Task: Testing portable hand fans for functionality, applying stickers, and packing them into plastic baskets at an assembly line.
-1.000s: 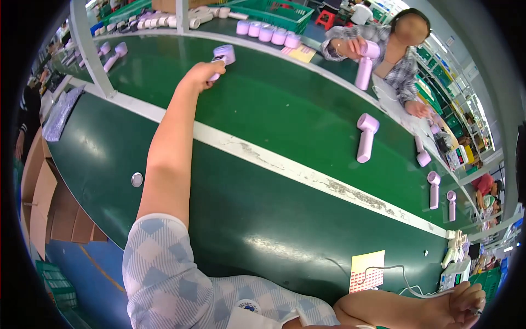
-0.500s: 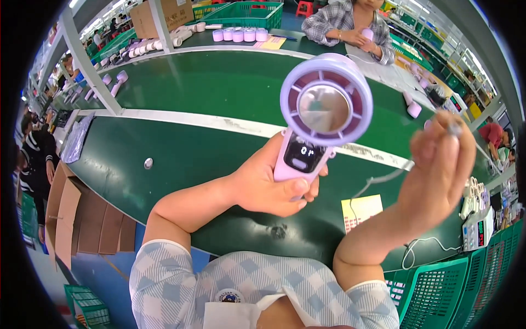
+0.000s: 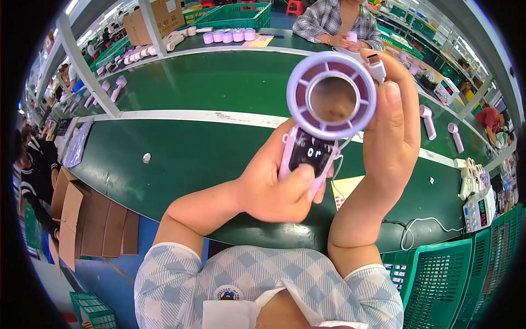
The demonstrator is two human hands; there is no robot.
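1 pale purple handheld fan [image 3: 333, 100] stands in mid-view above the bench, head up, and clock directions here run from that head. The person's left hand [image 3: 276, 192] is wrapped round its handle, thumb pressed on the dark display [image 3: 307, 149]. The right hand [image 3: 392, 126], partly hidden behind the fan, pinches 1 white plug [image 3: 377, 70] at the fingertips, at about 2 o'clock. As for progress, the display is lit, so switching on seems done; the plug's metal end is free, joined to nothing, so no connection with it is made, and what else is left cannot be told. At 6 o'clock, partly behind an arm, lies 1 yellow sheet [image 3: 342, 187]; between 8 and 9 o'clock, 1 small silver disc [image 3: 146, 158]. Between 3 and 4 o'clock lie 2 more purple fans [image 3: 428, 122]; others at 9 o'clock overlap too much to count. At 10 o'clock stands a row of 5 purple round pieces [image 3: 227, 36]. There are 2 boxed meters with displays, the nearer meter [image 3: 478, 213] at 4 o'clock and the farther meter [image 3: 446, 91] at 3. At 12 o'clock sits 1 co-worker [image 3: 320, 24] in a checked sleeve.
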